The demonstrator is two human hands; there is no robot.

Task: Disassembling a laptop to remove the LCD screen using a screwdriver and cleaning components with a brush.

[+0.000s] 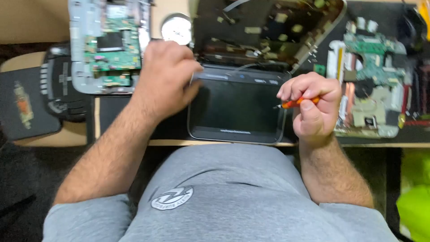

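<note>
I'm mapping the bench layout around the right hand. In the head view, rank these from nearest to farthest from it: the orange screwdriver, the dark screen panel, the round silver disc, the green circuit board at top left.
From the right hand:
1. Orange screwdriver, gripped in the hand itself.
2. Dark screen panel, just left of it.
3. Round silver disc, up and to the left.
4. Green circuit board, far top left.
</note>
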